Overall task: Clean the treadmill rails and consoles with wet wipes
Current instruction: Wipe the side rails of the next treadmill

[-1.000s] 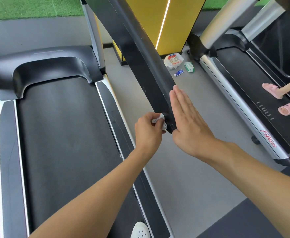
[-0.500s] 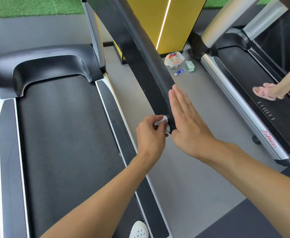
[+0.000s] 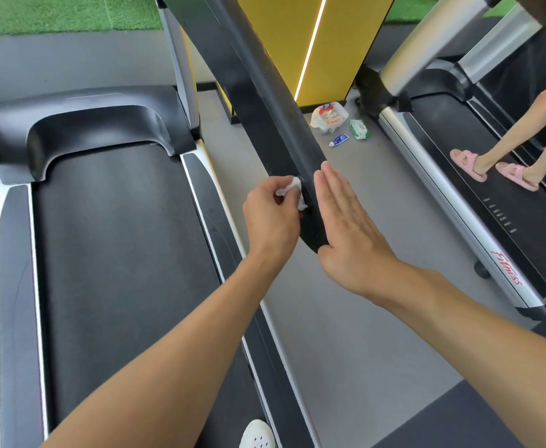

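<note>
Our left hand (image 3: 273, 210) was curled shut around a bunched white wipe (image 3: 292, 192), pressing it against the inner side of the black handrail (image 3: 265, 92) near its lower end, which we judged to be the stretch being cleaned. Our right hand (image 3: 346, 221) lay open and flat, fingers together, against the rail's outer side, holding nothing, seemingly to brace the rail against the rubbing. On the floor by the yellow pillar (image 3: 281, 37) lay a wipe pack (image 3: 358, 129), within reach for a fresh sheet.

Handrail (image 3: 265, 101) matt black plastic (faintly scuffed); wipe (image 3: 292, 190) crumpled white cloth.
</note>
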Motion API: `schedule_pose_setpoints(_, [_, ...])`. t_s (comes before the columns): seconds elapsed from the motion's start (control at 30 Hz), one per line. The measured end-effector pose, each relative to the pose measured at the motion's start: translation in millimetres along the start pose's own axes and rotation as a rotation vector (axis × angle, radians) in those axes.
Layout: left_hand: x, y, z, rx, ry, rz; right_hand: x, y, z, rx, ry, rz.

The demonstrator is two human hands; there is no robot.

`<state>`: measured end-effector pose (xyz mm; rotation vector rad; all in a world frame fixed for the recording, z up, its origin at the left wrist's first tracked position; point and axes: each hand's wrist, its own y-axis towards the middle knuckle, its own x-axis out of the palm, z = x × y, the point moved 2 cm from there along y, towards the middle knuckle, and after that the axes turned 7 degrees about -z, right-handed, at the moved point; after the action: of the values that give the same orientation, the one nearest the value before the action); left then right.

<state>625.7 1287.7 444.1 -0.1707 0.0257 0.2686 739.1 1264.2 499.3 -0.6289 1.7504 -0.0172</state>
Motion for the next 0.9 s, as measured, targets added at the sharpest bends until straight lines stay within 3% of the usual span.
schedule_pose_setpoints(0.23, [2,-22,9,0.173,0.040,-0.025,2,1,2,-0.002,0.004,0.009])
schedule_pose_setpoints(0.43, [0,1,10,0.100,0.088,0.028,2,1,2,-0.008,0.001,0.006])
schedule_pose_setpoints(0.73, [5,-42,-13,0.260,0.130,-0.071,5,3,5,-0.024,0.003,0.053])
schedule_pose_setpoints(0.9, [4,-45,-12,0.152,0.070,-0.077,5,-6,7,-0.027,0.239,0.105])
